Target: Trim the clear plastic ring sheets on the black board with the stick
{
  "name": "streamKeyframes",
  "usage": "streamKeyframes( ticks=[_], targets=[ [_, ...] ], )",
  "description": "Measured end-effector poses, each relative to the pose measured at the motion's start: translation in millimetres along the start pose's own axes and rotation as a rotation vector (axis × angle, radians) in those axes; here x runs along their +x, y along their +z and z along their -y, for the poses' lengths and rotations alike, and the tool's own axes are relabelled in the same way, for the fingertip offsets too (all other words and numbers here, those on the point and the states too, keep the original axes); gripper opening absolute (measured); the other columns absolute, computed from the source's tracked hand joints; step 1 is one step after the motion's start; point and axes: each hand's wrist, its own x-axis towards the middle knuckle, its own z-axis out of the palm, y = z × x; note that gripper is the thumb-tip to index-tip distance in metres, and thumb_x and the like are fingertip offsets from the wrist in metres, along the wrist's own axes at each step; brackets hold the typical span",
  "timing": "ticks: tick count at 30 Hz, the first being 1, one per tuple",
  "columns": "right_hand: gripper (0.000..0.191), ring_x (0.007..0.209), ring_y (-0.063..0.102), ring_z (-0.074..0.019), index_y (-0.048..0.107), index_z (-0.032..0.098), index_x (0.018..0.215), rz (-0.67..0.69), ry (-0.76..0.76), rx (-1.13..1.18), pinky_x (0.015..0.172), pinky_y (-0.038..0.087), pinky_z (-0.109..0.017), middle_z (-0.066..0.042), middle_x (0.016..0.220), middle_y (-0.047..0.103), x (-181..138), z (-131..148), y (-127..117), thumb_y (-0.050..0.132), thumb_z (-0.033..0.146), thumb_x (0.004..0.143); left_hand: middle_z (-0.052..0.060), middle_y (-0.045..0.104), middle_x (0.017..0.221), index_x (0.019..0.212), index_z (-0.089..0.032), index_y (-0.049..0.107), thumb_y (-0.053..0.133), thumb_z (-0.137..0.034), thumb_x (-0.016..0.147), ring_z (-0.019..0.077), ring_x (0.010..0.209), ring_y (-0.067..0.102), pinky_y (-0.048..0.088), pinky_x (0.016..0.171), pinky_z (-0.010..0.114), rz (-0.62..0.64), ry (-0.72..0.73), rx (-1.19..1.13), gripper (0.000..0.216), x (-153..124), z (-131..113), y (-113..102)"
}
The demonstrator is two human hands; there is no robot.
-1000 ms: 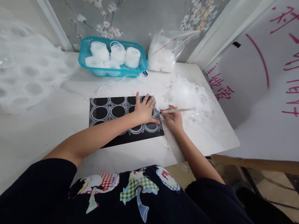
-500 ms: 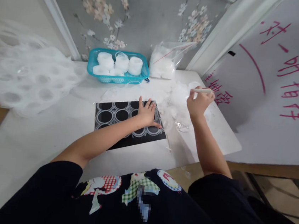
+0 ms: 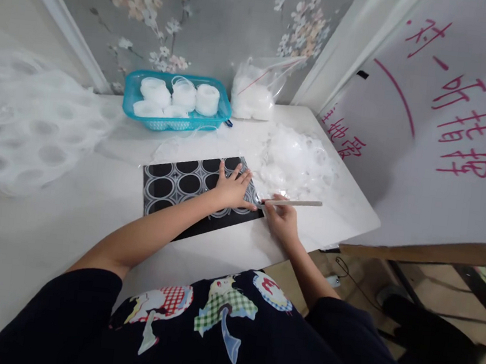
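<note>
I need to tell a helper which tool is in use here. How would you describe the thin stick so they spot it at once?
Start at the white table and find the black mat with white rings that the left hand presses flat. At the mat's right edge, the right hand grips a slim pale stick, its tip toward the mat. It is the only straight, rigid thing beside the heap of clear plastic scraps.

Teal basket [image 3: 131, 86] sitting at the table's [image 3: 71, 199] far edge, holding white rolls [image 3: 207, 98]. Clear bag [image 3: 257, 88] leaning just right of the basket. White perforated sheets [image 3: 27, 124] lying left of it. Sign with red writing [image 3: 450, 111] standing far right.
</note>
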Motion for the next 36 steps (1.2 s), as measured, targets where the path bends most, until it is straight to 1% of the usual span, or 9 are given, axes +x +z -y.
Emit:
streamKeyframes(
  ticks=[11,17,19,21,22,23,28,31,36],
  targets=[
    [0.022,0.11,0.062,-0.0285,0.073,0.023,0.084,0.012,-0.138,-0.147,0.097,0.049,-0.045,-0.007,0.092,0.076,0.0,0.5,2.7,0.054,0.032,0.09,0.01,0.01,0.165,0.159,-0.016,0.016,0.05,-0.074,0.082,0.0417,0.151,-0.006,-0.017,0.111,0.071,0.015,-0.027,0.045,0.102,3.0,-4.9,-5.6],
    [0.018,0.121,0.054,-0.0318,0.068,0.027,0.089,0.016,-0.41,-0.523,0.115,0.023,-0.059,-0.003,0.088,0.075,8.3,1.0,-3.1,0.058,0.014,0.081,0.01,0.011,0.165,0.159,-0.015,0.017,0.049,-0.073,0.084,0.0417,0.151,-0.004,-0.017,0.111,0.07,0.004,-0.029,0.037,0.1,1.8,-7.0,-4.9],
    [0.014,0.112,0.057,-0.0315,0.067,0.026,0.084,-0.148,-0.366,-0.539,0.11,0.025,-0.062,-0.004,0.085,0.073,37.5,-1.3,-20.6,0.058,0.015,0.081,0.01,0.011,0.165,0.159,-0.015,0.017,0.051,-0.076,0.08,0.043,0.151,-0.005,-0.018,0.11,0.071,0.006,-0.026,0.023,0.105,2.8,-6.8,-3.9],
    [0.015,0.107,0.057,-0.0332,0.066,0.022,0.081,-0.562,-0.224,-0.5,0.103,0.03,-0.066,-0.009,0.085,0.069,66.8,0.1,-37.7,0.053,0.021,0.086,0.011,0.011,0.165,0.159,-0.015,0.016,0.051,-0.078,0.079,0.043,0.151,-0.007,-0.018,0.11,0.071,0.001,-0.004,0.0,0.108,3.5,-3.5,-2.5],
    [0.017,0.105,0.057,-0.0332,0.067,0.021,0.082,-0.681,-0.19,-0.453,0.1,0.034,-0.064,-0.01,0.086,0.068,76.2,3.2,-42.3,0.052,0.026,0.089,0.011,0.01,0.165,0.159,-0.016,0.014,0.05,-0.078,0.08,0.0421,0.151,-0.008,-0.018,0.11,0.071,-0.005,0.021,-0.021,0.107,3.2,-0.2,-1.9],
    [0.02,0.101,0.058,-0.0319,0.067,0.02,0.082,-0.687,-0.199,-0.4,0.098,0.037,-0.061,-0.01,0.085,0.068,79.9,8.0,-42.7,0.051,0.029,0.09,0.011,0.009,0.165,0.16,-0.016,0.011,0.048,-0.077,0.082,0.0407,0.151,-0.008,-0.017,0.11,0.071,-0.013,0.056,-0.051,0.105,2.2,4.5,-1.5],
    [0.021,0.085,0.062,-0.0245,0.068,0.022,0.075,-0.094,-0.289,-0.093,0.088,0.048,-0.042,-0.004,0.072,0.067,26.7,39.2,4.9,0.054,0.025,0.089,0.008,0.001,0.166,0.16,-0.019,0.0,0.044,-0.069,0.089,0.0347,0.152,-0.014,-0.013,0.113,0.067,0.026,0.176,-0.175,0.097,-15.0,37.9,-1.7],
    [0.02,0.087,0.062,-0.025,0.07,0.022,0.077,0.015,-0.156,-0.017,0.082,0.049,-0.038,-0.005,0.075,0.068,-5.7,48.1,29.3,0.055,0.028,0.089,0.007,0.008,0.166,0.16,-0.022,0.005,0.047,-0.064,0.09,0.0328,0.152,-0.013,-0.012,0.115,0.064,0.059,0.188,-0.158,0.092,-26.2,51.5,-1.4],
    [0.024,0.081,0.062,-0.0244,0.07,0.022,0.072,0.089,-0.072,0.006,0.079,0.048,-0.038,-0.004,0.072,0.068,-9.3,47.3,34.3,0.056,0.033,0.089,0.005,0.014,0.165,0.159,-0.026,0.013,0.051,-0.06,0.09,0.0322,0.153,-0.008,-0.009,0.117,0.062,0.054,0.182,-0.137,0.087,-29.7,52.4,0.2]
  ],
)
